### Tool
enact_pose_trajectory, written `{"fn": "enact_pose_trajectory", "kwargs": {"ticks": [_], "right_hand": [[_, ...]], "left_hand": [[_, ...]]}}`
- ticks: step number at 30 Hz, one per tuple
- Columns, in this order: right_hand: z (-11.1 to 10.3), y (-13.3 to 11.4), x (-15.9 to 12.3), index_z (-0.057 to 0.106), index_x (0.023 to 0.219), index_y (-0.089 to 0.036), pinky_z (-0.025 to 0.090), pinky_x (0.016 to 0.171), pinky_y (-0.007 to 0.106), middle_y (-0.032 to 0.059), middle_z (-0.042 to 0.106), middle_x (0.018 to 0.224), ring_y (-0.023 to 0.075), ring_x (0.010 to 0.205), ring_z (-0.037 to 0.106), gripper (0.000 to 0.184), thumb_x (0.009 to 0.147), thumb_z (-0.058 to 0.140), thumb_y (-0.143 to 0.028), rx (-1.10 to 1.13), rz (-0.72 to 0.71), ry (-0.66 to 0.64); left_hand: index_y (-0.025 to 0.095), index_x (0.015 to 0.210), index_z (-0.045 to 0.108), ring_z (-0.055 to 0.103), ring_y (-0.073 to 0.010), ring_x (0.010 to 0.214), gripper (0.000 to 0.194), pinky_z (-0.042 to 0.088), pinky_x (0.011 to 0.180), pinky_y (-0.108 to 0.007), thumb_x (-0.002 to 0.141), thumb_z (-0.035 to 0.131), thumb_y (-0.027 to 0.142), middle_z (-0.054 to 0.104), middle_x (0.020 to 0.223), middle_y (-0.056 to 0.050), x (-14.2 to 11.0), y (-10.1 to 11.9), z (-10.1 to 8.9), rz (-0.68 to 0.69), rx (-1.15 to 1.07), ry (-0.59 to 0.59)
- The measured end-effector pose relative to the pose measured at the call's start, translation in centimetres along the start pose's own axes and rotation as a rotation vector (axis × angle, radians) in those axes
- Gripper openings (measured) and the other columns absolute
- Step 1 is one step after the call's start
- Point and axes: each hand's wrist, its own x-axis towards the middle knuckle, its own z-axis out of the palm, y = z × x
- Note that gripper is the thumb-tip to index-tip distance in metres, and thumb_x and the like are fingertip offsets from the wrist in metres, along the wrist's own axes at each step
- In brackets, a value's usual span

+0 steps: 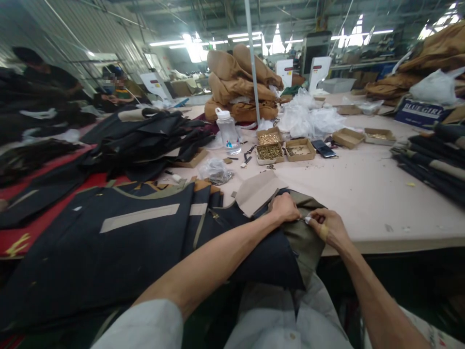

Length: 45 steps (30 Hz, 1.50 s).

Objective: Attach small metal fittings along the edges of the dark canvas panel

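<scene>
A dark navy and olive garment (254, 242) lies over the table's front edge and my lap. My left hand (285, 207) is closed, pinching the olive part of the garment near its edge. My right hand (329, 225), with a tape band on one finger, is closed in a pinch right beside it on the same spot; something small and white shows at its fingertips. A tan flap of the garment (256, 191) lies folded back just behind my left hand.
More dark garments (119, 228) are stacked to my left. Small cardboard boxes of brass pieces (269, 151), a water bottle (228, 131), a phone (324, 148) and plastic bags (308, 116) stand mid-table. Tan garment piles (240, 87) sit behind. Another person (116, 89) sits far left.
</scene>
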Motion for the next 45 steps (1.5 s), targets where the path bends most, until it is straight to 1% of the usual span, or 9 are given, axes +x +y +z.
{"fn": "enact_pose_trajectory", "kwargs": {"ticks": [9, 15, 22, 25, 28, 31, 36, 41, 45], "right_hand": [[-0.1, -1.6, 1.9, 0.076, 0.072, -0.025, 0.035, 0.053, 0.028, 0.0038, 0.07, 0.067, 0.0206, 0.063, 0.063, 0.009, 0.07, 0.07, -0.032, -0.227, 0.237, -0.042], [-0.4, -2.0, 2.9, 0.075, 0.066, -0.023, 0.032, 0.049, 0.027, 0.0054, 0.065, 0.056, 0.0201, 0.055, 0.059, 0.005, 0.065, 0.074, -0.027, -0.261, 0.195, -0.067], [-3.0, -3.7, 5.2, 0.071, 0.071, -0.016, 0.032, 0.05, 0.025, 0.0018, 0.062, 0.06, 0.0149, 0.053, 0.052, 0.015, 0.074, 0.063, -0.029, 0.13, 0.066, -0.445], [-3.3, -5.3, 9.8, 0.07, 0.079, -0.014, 0.036, 0.052, 0.025, 0.0012, 0.061, 0.064, 0.0145, 0.056, 0.051, 0.02, 0.076, 0.065, -0.034, 0.232, -0.001, -0.381], [-0.8, -6.7, 15.3, 0.069, 0.082, -0.013, 0.039, 0.055, 0.026, 0.0013, 0.059, 0.063, 0.0158, 0.058, 0.053, 0.021, 0.077, 0.065, -0.033, 0.111, -0.078, -0.241], [3.9, -7.6, 19.0, 0.071, 0.103, -0.011, 0.043, 0.059, 0.027, 0.0045, 0.066, 0.074, 0.0172, 0.063, 0.057, 0.032, 0.078, 0.061, -0.027, -0.057, -0.134, -0.251], [10.3, -8.6, 19.3, 0.068, 0.126, -0.015, 0.049, 0.082, 0.031, 0.0115, 0.066, 0.107, 0.0225, 0.091, 0.063, 0.046, 0.08, 0.06, -0.019, -0.31, -0.409, -0.386], [10.6, -8.6, 19.3, 0.074, 0.113, -0.019, 0.048, 0.088, 0.032, 0.0102, 0.066, 0.109, 0.0229, 0.096, 0.062, 0.034, 0.083, 0.058, -0.019, -0.299, -0.499, -0.447], [9.1, -7.1, 22.1, 0.075, 0.102, -0.015, 0.051, 0.071, 0.029, 0.0061, 0.071, 0.087, 0.0209, 0.075, 0.064, 0.029, 0.082, 0.058, -0.027, -0.12, -0.282, -0.483]], "left_hand": [[0.022, 0.082, 0.081, 0.072, -0.025, 0.091, 0.031, 0.056, 0.084, -0.028, 0.063, 0.084, 0.046, 0.075, 0.082, -0.008, -0.3, 0.0, -0.4, 0.047, 0.008, 0.019], [0.02, 0.086, 0.078, 0.072, -0.0295, 0.096, 0.045, 0.058, 0.085, -0.034, 0.056, 0.086, 0.052, 0.075, 0.093, -0.013, -0.1, 0.1, -1.3, 0.015, 0.08, 0.024], [0.019, 0.082, 0.077, 0.072, -0.0314, 0.096, 0.047, 0.059, 0.085, -0.037, 0.055, 0.086, 0.056, 0.075, 0.092, -0.014, -0.4, -1.2, -1.9, 0.039, 0.058, -0.015], [0.02, 0.082, 0.077, 0.072, -0.0314, 0.094, 0.047, 0.059, 0.085, -0.037, 0.054, 0.086, 0.057, 0.075, 0.089, -0.013, -0.3, -1.9, -1.7, 0.039, 0.024, -0.016], [0.021, 0.076, 0.077, 0.072, -0.0316, 0.091, 0.047, 0.059, 0.085, -0.038, 0.052, 0.087, 0.06, 0.075, 0.082, -0.011, -0.1, -2.6, -1.6, 0.049, -0.026, -0.025], [0.021, 0.074, 0.077, 0.072, -0.0329, 0.087, 0.047, 0.06, 0.085, -0.041, 0.051, 0.087, 0.061, 0.074, 0.078, -0.01, 0.0, -3.2, -1.5, 0.058, -0.058, -0.025], [0.019, 0.081, 0.079, 0.072, -0.0337, 0.087, 0.047, 0.06, 0.084, -0.042, 0.054, 0.084, 0.057, 0.075, 0.084, -0.014, -0.2, -4.0, -1.1, 0.085, -0.077, -0.048], [0.015, 0.091, 0.079, 0.072, -0.0349, 0.088, 0.044, 0.061, 0.084, -0.042, 0.06, 0.079, 0.047, 0.075, 0.09, -0.018, 0.2, -5.0, -0.2, 0.154, -0.108, -0.056], [0.015, 0.088, 0.079, 0.072, -0.0358, 0.09, 0.04, 0.061, 0.085, -0.042, 0.061, 0.077, 0.044, 0.074, 0.086, -0.018, 0.7, -5.3, 0.4, 0.211, -0.118, -0.054]]}}
